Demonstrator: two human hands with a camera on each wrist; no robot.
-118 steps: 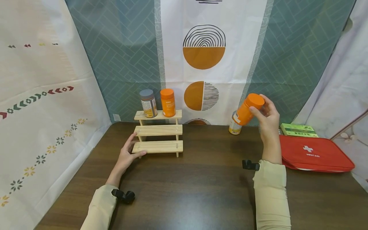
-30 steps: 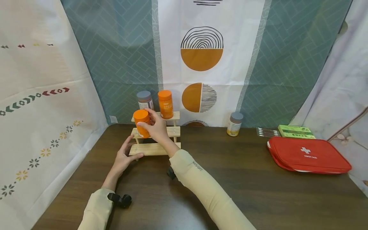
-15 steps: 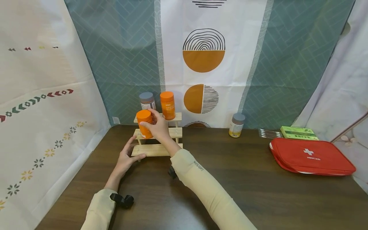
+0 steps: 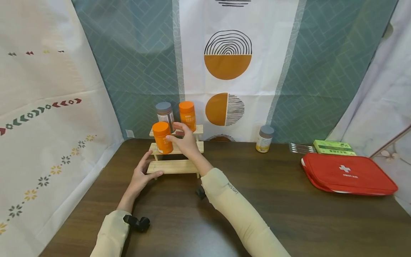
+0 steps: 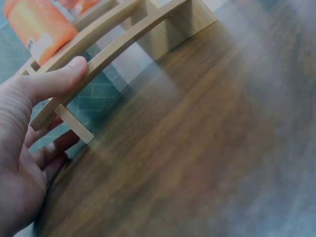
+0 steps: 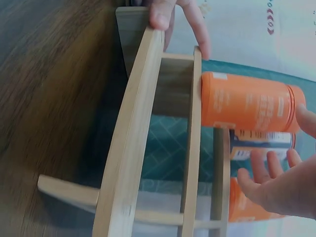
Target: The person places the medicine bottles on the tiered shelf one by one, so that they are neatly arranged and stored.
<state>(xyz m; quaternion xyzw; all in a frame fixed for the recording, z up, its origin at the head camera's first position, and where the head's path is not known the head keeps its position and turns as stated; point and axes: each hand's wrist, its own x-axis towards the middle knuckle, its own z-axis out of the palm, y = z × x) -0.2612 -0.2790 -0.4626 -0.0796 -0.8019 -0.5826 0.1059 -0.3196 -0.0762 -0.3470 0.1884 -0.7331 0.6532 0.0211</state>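
A small three-tier wooden rack [image 4: 173, 166] stands on the table. My left hand [image 4: 138, 180] grips its left end; in the left wrist view the thumb lies on the lowest shelf. An orange jar [image 4: 162, 140] with an orange lid stands upright at the left of the middle shelf. Just right of this jar is my right hand [image 4: 187, 143], its fingers spread and holding nothing; the right wrist view shows the thumb [image 6: 306, 121] close to the lid, contact unclear. Behind, on the top shelf, are a grey-lidded jar [image 4: 165, 111] and another orange jar [image 4: 187, 114], both partly hidden.
Another grey-lidded jar [image 4: 264, 139] stands on the table at the back right. Farther right lie a clear pack of swab-like sticks [image 4: 302, 148], a green box [image 4: 334, 147] and a red first aid bag [image 4: 350, 175]. A patterned cloth [image 4: 224, 82] hangs behind the table.
My right hand carried the orange jar from the back right to the middle shelf, then let go and drew slightly right. The left hand stays on the rack.
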